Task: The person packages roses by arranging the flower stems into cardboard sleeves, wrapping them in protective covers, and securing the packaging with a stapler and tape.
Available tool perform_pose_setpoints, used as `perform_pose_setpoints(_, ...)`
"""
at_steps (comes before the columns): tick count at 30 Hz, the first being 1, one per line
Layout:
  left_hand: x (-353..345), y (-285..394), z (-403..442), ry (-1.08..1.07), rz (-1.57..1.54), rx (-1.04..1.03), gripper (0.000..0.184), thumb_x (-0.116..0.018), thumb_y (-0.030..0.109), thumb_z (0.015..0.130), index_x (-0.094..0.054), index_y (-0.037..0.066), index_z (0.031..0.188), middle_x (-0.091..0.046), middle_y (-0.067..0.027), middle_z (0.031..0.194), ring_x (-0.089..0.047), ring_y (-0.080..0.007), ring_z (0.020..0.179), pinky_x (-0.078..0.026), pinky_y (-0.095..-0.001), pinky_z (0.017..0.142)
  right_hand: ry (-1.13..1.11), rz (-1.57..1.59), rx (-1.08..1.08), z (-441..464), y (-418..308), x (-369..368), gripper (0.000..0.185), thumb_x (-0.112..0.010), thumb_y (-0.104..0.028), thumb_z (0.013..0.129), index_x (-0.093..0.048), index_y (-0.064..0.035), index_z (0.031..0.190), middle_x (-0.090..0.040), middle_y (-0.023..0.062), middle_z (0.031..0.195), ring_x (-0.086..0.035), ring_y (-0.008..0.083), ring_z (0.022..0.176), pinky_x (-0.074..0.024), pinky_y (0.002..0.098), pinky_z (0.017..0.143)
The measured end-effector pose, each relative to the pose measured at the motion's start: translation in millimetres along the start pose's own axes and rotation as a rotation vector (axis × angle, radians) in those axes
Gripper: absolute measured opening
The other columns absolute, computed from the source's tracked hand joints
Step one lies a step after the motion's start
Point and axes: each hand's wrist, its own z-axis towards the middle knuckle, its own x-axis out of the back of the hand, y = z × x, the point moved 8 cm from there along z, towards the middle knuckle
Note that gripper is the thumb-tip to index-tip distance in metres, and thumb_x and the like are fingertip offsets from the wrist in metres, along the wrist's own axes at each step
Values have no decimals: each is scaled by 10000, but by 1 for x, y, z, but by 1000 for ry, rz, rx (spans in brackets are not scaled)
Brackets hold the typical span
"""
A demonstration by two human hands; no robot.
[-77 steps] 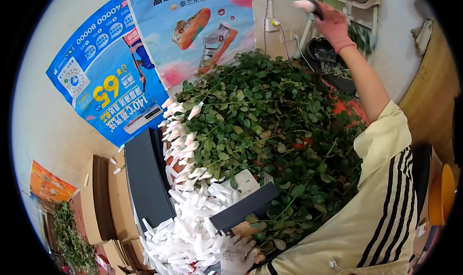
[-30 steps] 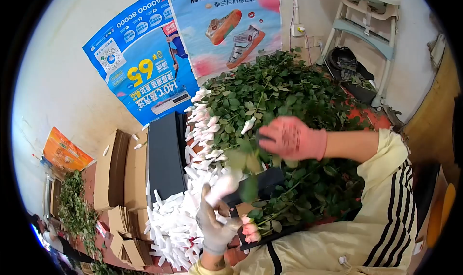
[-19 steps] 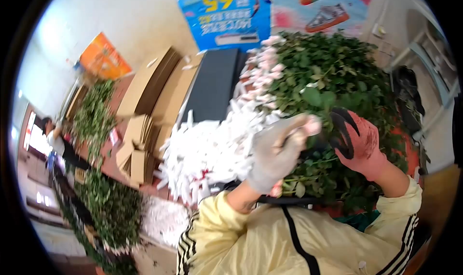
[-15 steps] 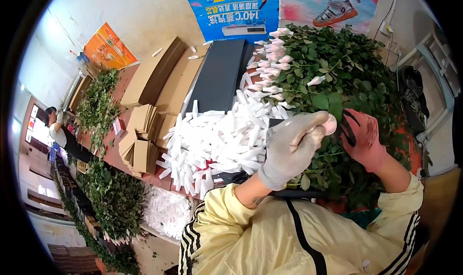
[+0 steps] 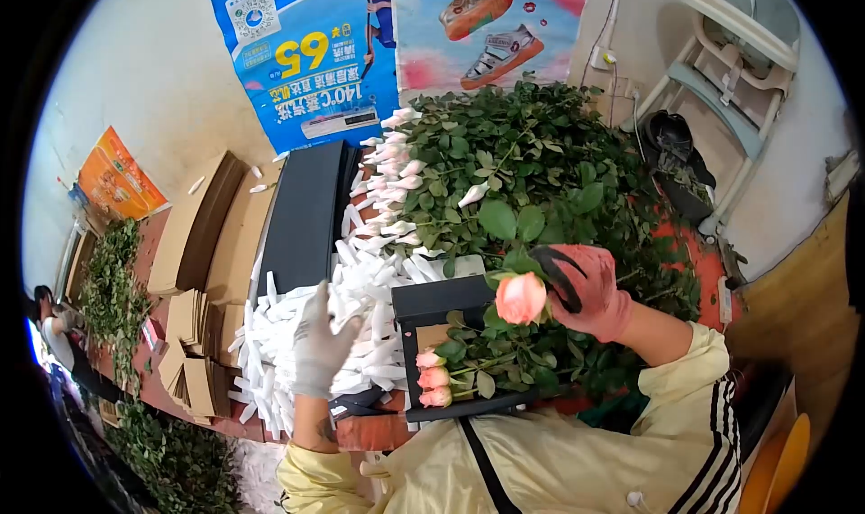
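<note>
My right hand (image 5: pixel 590 291), in a red glove with black on its fingers, is closed round the stem of a pink rose (image 5: pixel 521 299) just below the bloom. Green leaves stand up behind the flower. My left hand (image 5: pixel 324 343), in a whitish glove, is over a heap of white foam sleeves (image 5: pixel 383 302) with fingers apart; I see nothing in it. Between my hands a black box (image 5: pixel 441 300) stands near my body, with three pink roses (image 5: pixel 434 379) and their leafy stems lying in it.
A large pile of leafy rose stems (image 5: pixel 505 154), with sleeved buds (image 5: pixel 396 176) on its left edge, covers the back. Dark flat boards (image 5: pixel 302 217) and cardboard stacks (image 5: pixel 194 226) lie left. A high chair (image 5: pixel 721 109) stands right. Another person (image 5: pixel 63 334) is far left.
My view has turned. My left hand has let go of the rose head and moved left over the sleeves. The rose, still in my right hand, now shows its open pink petals.
</note>
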Motion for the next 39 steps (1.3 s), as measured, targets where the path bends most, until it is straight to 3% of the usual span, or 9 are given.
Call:
perform_pose_setpoints(3,8,103,-6,37,-384,-422,635,-719,179,688,-482,-12,1245,-543,-204,1186,-530,-328,1109,-426,-382,939,37,61,13,-9,-5,-3,537,-687,-94,601,-564,-90,1124,-559,67,1143,-555,259,970,-414,362,827)
perform_pose_setpoints(8,4,219,-17,-102,-596,-795,516,-763,248,666,-587,20,1095,-618,-152,1032,-592,-318,940,-441,-391,855,-20,230,18,-2,-18,3,571,-688,-85,577,-563,-84,1134,-552,84,1155,-554,271,988,-413,368,838)
perform_pose_setpoints(16,6,224,-24,97,-641,-764,372,-781,172,622,-643,38,941,-649,-101,857,-614,-275,777,-475,-359,679,-178,356,-243,-3,-19,10,602,-712,-109,603,-538,-62,1177,-545,105,1178,-541,280,1002,-419,358,833)
perform_pose_setpoints(19,-1,214,-22,-52,-641,-584,407,-773,92,582,-635,4,955,-646,-137,901,-627,-287,841,-487,-370,769,17,224,-161,-12,-22,8,603,-724,-108,594,-544,-74,1169,-542,109,1175,-557,282,955,-434,363,796)
perform_pose_setpoints(21,16,208,-24,99,-543,-606,353,-767,166,612,-646,39,918,-646,-123,931,-621,-284,837,-490,-370,734,58,220,-97,-5,-23,9,608,-733,-110,588,-547,-83,1166,-540,107,1163,-563,283,930,-444,373,778)
perform_pose_setpoints(24,39,206,-29,133,-374,-679,413,-739,86,539,-641,-12,928,-632,-149,936,-618,-283,852,-489,-357,758,-7,383,-120,-4,-19,-5,540,-650,-47,572,-588,-61,1108,-584,113,1096,-569,260,961,-412,345,823)
perform_pose_setpoints(29,41,200,-34,222,-269,-711,266,-703,47,555,-640,27,812,-625,-104,877,-602,-268,789,-475,-350,688,-29,320,-29,13,-34,-2,530,-646,-45,575,-588,-60,1102,-583,107,1082,-575,258,954,-427,355,793)
perform_pose_setpoints(31,42,201,-33,215,-272,-695,258,-711,66,570,-642,37,816,-630,-100,878,-607,-270,783,-477,-356,688,-27,313,2,17,-38,0,569,-718,-103,585,-568,-77,1133,-581,112,1015,-603,303,817,-501,389,693)
perform_pose_setpoints(39,37,201,-32,216,-351,-719,207,-687,51,610,-634,47,810,-628,-94,828,-611,-275,751,-478,-360,676,-59,249,-27,8,-41,-8,544,-690,-83,618,-568,-80,1149,-556,92,1106,-559,267,943,-426,364,797)
